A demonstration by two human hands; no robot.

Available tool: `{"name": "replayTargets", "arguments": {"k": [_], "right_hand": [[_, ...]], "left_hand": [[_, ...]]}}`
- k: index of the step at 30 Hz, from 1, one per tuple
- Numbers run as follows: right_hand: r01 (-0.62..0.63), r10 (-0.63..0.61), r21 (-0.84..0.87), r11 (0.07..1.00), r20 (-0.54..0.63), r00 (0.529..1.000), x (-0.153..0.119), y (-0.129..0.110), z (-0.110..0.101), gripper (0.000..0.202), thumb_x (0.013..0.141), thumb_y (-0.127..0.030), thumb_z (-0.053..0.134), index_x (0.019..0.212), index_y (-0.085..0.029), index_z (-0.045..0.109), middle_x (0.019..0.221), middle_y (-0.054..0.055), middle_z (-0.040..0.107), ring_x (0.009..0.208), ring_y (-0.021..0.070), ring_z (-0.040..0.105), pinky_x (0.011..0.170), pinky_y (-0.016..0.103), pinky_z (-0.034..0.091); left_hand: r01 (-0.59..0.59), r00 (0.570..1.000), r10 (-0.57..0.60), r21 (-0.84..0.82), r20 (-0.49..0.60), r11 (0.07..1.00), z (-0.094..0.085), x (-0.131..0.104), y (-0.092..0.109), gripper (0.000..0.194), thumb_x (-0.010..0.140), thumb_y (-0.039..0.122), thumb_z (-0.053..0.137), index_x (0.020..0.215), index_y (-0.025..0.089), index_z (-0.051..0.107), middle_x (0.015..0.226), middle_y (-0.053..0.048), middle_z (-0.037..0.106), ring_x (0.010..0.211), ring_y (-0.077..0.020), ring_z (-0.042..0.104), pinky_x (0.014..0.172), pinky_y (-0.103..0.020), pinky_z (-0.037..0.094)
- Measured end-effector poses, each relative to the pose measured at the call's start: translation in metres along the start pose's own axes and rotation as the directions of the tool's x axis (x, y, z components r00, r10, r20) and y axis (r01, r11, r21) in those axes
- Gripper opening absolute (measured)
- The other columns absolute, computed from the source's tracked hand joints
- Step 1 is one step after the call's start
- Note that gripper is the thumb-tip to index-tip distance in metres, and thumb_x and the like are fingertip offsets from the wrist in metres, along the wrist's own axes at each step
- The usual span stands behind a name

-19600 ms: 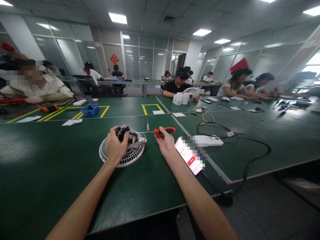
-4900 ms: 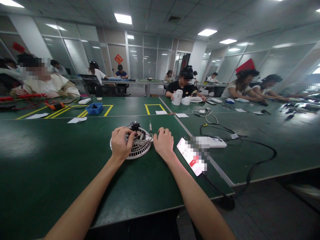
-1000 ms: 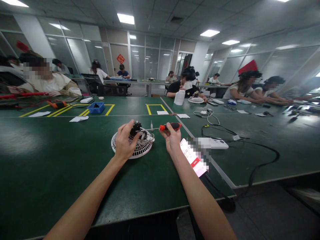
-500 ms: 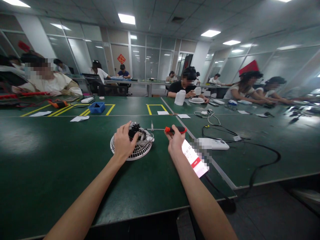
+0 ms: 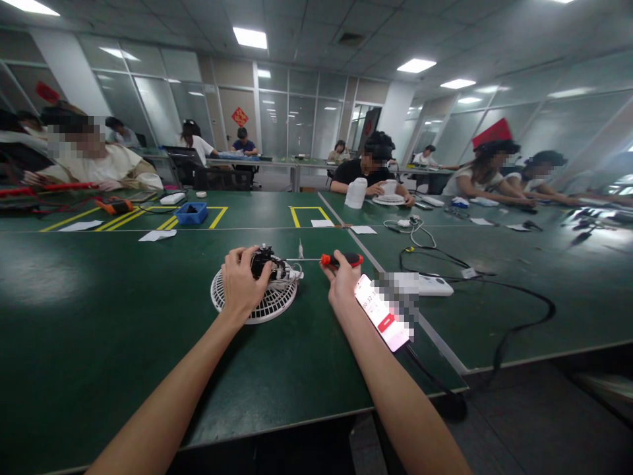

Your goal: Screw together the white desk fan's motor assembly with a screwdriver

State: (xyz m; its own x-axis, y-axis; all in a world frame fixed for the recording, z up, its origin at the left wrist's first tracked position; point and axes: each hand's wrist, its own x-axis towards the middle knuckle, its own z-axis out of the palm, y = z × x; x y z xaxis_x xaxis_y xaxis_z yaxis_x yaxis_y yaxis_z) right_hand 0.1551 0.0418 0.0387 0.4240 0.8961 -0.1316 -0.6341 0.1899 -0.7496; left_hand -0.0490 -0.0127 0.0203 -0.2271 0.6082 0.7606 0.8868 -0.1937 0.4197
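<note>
A white round fan grille (image 5: 271, 307) lies flat on the green table, with a black fan motor (image 5: 260, 259) and bundled white wires on top of it. My left hand (image 5: 240, 282) is closed round the motor from its left side, thumb towards me. In my right hand (image 5: 341, 282) is a screwdriver (image 5: 349, 259) with a red and black handle, held level. Its shaft points left and reaches the motor's right side; the exact contact of the tip is too small to make out.
A lit phone (image 5: 373, 309) lies beside my right forearm, near a white power strip (image 5: 435, 285). Black cables (image 5: 537, 295) run across the right side. Beyond are a blue tray (image 5: 192, 213), paper slips (image 5: 158, 235) and a co-worker (image 5: 353, 173) handling a white fan part.
The grille and motor have shifted slightly left and towards me, my left hand with them. My right hand and the screwdriver have moved a little left too.
</note>
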Motion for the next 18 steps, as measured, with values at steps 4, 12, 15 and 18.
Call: {"name": "replayTargets", "arguments": {"k": [4, 12, 15, 18], "right_hand": [[0.0, 0.0, 0.002, 1.0, 0.014, 1.0, 0.0002, 0.0029, -0.0009, 0.048, 0.066, -0.023, 0.086, 0.092, -0.025, 0.046, 0.069, -0.012, 0.061, 0.06, 0.0115, 0.069, 0.062, 0.029, 0.067], [-0.021, 0.021, 0.0, 1.0, 0.011, 1.0, -0.002, 0.0007, -0.0011, 0.044, 0.069, -0.023, 0.084, 0.092, -0.025, 0.046, 0.066, -0.012, 0.061, 0.058, 0.0116, 0.068, 0.061, 0.029, 0.067], [-0.022, 0.022, -0.005, 1.0, 0.004, 1.0, -0.0023, 0.001, -0.0008, 0.045, 0.069, -0.023, 0.085, 0.093, -0.025, 0.047, 0.067, -0.012, 0.061, 0.058, 0.0116, 0.068, 0.06, 0.028, 0.067], [-0.021, 0.021, -0.002, 1.0, 0.003, 1.0, -0.0022, 0.0027, -0.0007, 0.045, 0.069, -0.024, 0.085, 0.093, -0.024, 0.047, 0.067, -0.012, 0.061, 0.058, 0.0118, 0.069, 0.062, 0.029, 0.067]], "left_hand": [[0.007, 1.0, -0.007, -0.013, -0.006, 1.0, 0.0001, -0.0001, 0.0002, 0.043, 0.091, 0.046, 0.063, 0.126, 0.02, 0.064, 0.119, -0.015, 0.059, 0.11, -0.0336, 0.058, 0.096, -0.054, 0.05], [-0.006, 1.0, 0.006, 0.001, -0.01, 1.0, 0.0012, -0.0009, -0.0011, 0.044, 0.091, 0.045, 0.064, 0.126, 0.019, 0.064, 0.119, -0.015, 0.06, 0.108, -0.033, 0.059, 0.095, -0.053, 0.051], [-0.006, 1.0, 0.006, -0.007, -0.017, 1.0, 0.0015, -0.001, -0.0005, 0.043, 0.091, 0.045, 0.065, 0.126, 0.02, 0.063, 0.117, -0.015, 0.06, 0.107, -0.0329, 0.058, 0.096, -0.054, 0.051], [-0.007, 1.0, 0.006, -0.025, -0.025, 1.0, 0.0016, -0.001, 0.0, 0.042, 0.091, 0.046, 0.064, 0.126, 0.021, 0.063, 0.118, -0.014, 0.059, 0.107, -0.032, 0.058, 0.096, -0.055, 0.052]]}}
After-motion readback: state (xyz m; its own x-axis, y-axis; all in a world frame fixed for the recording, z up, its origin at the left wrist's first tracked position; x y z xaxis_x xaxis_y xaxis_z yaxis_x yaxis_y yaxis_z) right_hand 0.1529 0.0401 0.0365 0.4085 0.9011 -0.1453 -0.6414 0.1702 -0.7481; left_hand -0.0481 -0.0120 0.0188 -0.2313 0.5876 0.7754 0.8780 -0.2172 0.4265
